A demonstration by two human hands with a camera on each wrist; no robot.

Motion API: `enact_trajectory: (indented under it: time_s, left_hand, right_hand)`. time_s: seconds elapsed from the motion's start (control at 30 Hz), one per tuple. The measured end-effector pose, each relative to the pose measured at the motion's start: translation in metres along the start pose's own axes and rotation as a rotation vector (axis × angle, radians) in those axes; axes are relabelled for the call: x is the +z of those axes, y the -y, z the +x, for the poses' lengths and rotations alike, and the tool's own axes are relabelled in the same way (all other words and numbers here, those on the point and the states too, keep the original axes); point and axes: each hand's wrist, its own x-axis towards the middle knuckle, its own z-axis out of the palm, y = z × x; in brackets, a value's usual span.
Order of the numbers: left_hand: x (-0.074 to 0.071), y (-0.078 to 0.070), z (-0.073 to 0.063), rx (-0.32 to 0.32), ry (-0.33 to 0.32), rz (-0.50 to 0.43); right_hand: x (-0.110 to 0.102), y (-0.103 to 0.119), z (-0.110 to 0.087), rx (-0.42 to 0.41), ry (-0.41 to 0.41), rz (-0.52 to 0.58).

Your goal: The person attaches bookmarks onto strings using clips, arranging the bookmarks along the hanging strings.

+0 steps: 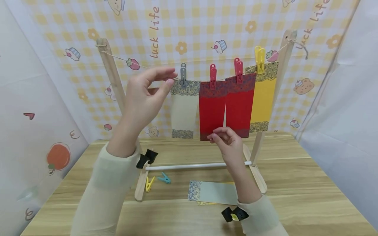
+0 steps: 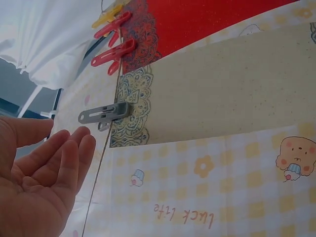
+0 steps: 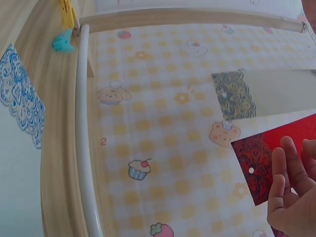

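My left hand is raised beside a grey clothespin that clips a cream card with a patterned border to the string. Its thumb and fingers are loosely bent and hold nothing, with a small gap to the clothespin in the left wrist view. Low in front of a red card, my right hand has its fingertips by the card's bottom end; whether they touch it cannot be told. Red clothespins hold this card and a second red card; a yellow clothespin holds a yellow card.
The string runs between two wooden posts, joined low by a white rod. On the wooden table lie a yellow clothespin, a blue clothespin and a pale blue card over yellow. A checked cloth hangs behind.
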Motion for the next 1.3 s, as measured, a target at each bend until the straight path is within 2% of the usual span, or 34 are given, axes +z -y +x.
enact_trajectory:
  time_s: [0.13, 0.3, 0.43, 0.63, 0.73, 0.87, 0.97, 1.13, 1.3]
  left_hand:
    - [0.000, 0.008, -0.013, -0.029, 0.011, -0.007]
    - [0.001, 0.025, -0.034, -0.092, 0.022, -0.041]
    - [-0.001, 0.038, -0.055, -0.158, 0.011, -0.070]
    - [-0.008, 0.064, -0.094, -0.288, -0.047, -0.115]
    - [-0.009, 0.076, -0.110, -0.349, -0.043, -0.091]
    - [-0.009, 0.093, -0.127, -0.442, 0.022, -0.030]
    - [-0.009, 0.107, -0.139, -0.531, 0.092, 0.006]
    - [-0.011, 0.134, -0.158, -0.665, 0.205, 0.018]
    - [-0.007, 0.153, -0.172, -0.706, 0.303, 0.026]
  right_hand:
    - [-0.009, -0.005, -0.002, 0.057, 0.014, -0.046]
    - [-0.022, -0.014, -0.005, 0.140, 0.073, -0.187]
    - [-0.036, -0.019, -0.007, 0.162, 0.163, -0.295]
    - [-0.057, -0.022, -0.010, 0.156, 0.336, -0.440]
    - [-0.065, -0.023, -0.010, 0.183, 0.411, -0.479]
    - [-0.073, -0.024, -0.013, 0.236, 0.492, -0.535]
    - [-0.077, -0.026, -0.015, 0.245, 0.560, -0.579]
    - [-0.088, -0.032, -0.020, 0.268, 0.665, -0.607]
    - [-0.098, -0.038, -0.027, 0.301, 0.723, -0.635]
